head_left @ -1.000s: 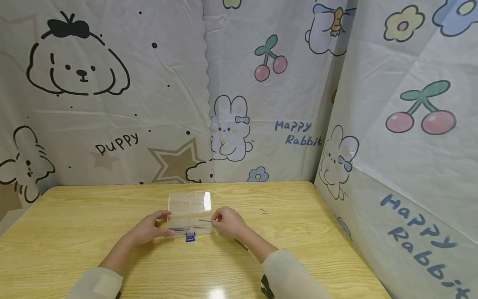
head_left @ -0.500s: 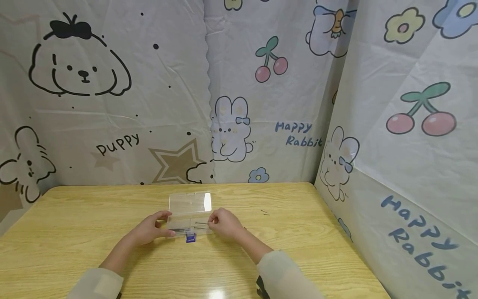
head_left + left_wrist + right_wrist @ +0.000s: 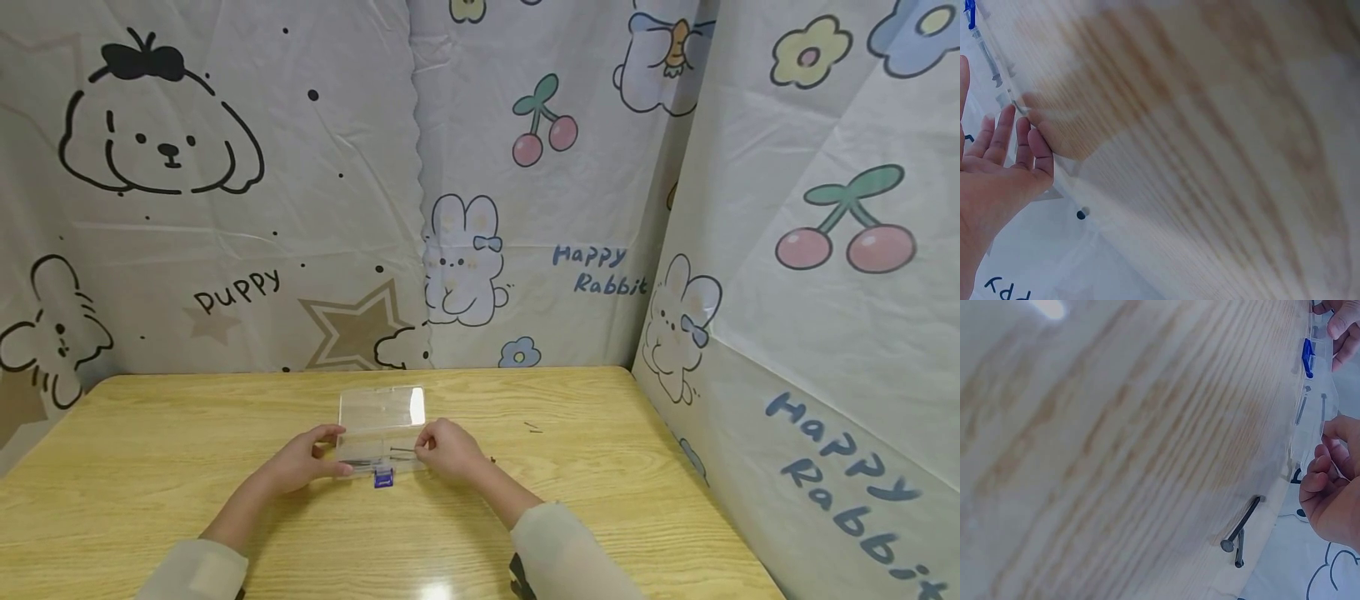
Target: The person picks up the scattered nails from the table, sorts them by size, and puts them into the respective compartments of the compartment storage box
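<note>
A clear plastic box point(image 3: 382, 408) lies on the table with its lid tipped back and a blue latch point(image 3: 383, 477) at its front. My left hand point(image 3: 303, 458) holds the box's left end, thumb at the front corner and fingers farther back. Between thumb and fingertips, my right hand point(image 3: 450, 450) pinches a dark nail point(image 3: 402, 450); the nail points left over the box's right compartment. Several nails point(image 3: 362, 462) lie in the left part. In the right wrist view, another nail point(image 3: 1302, 407) rests inside the box beside the pinched nail point(image 3: 1324, 407).
Two loose nails point(image 3: 533, 427) lie on the wooden table point(image 3: 600, 483) to the right of the box. Close up in the right wrist view, nails point(image 3: 1241, 525) lie near the right hand. A printed cloth point(image 3: 337, 208) hangs behind the table and along its right side.
My right hand has shifted slightly left and brought the pinched nail farther over the box. The right forearm now covers a nail that showed beside it on the table. The left hand stays put.
</note>
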Demonstrator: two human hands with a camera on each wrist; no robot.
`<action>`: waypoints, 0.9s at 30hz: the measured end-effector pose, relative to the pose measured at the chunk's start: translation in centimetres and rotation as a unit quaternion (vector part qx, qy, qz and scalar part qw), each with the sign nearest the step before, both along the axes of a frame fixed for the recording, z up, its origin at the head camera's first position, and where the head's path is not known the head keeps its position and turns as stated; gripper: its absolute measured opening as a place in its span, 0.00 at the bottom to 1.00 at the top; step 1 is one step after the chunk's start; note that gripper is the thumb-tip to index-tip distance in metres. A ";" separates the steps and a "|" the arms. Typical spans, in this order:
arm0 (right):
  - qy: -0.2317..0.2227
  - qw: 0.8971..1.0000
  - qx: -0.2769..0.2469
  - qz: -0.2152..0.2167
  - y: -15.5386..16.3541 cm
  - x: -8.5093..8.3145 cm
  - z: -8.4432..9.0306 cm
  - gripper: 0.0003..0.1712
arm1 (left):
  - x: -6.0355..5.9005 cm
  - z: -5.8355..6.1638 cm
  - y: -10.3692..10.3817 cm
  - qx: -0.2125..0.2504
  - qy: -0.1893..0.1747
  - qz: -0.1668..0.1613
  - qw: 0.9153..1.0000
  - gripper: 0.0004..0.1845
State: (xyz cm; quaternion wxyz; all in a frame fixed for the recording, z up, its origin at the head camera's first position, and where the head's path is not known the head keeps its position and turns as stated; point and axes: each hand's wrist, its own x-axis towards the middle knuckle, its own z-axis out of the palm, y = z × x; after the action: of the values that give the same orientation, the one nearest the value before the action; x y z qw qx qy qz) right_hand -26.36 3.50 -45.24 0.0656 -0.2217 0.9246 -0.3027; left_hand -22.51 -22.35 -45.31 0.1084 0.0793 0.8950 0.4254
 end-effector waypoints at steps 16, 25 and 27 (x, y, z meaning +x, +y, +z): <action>0.026 1.000 0.002 -0.014 0.6 -0.1 0.4 0.07 | 0.0 -0.1 -0.1 -0.001 0.007 -0.006 1.000 0.42; 0.029 0.999 -0.005 -0.023 2.5 -0.1 0.8 0.09 | -0.1 -0.5 -0.1 -0.001 0.003 -0.001 1.000 0.43; 0.030 0.999 0.000 -0.025 3.0 0.0 0.9 0.09 | -0.1 -0.5 -0.1 -0.001 0.004 -0.003 1.000 0.43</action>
State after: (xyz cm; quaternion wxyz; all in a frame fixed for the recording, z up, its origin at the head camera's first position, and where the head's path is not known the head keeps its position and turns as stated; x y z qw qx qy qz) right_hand -26.39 6.46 -44.32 0.0306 -0.2077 0.9315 -0.2972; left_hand -22.66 -22.47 -45.82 0.1062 0.0836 0.8955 0.4240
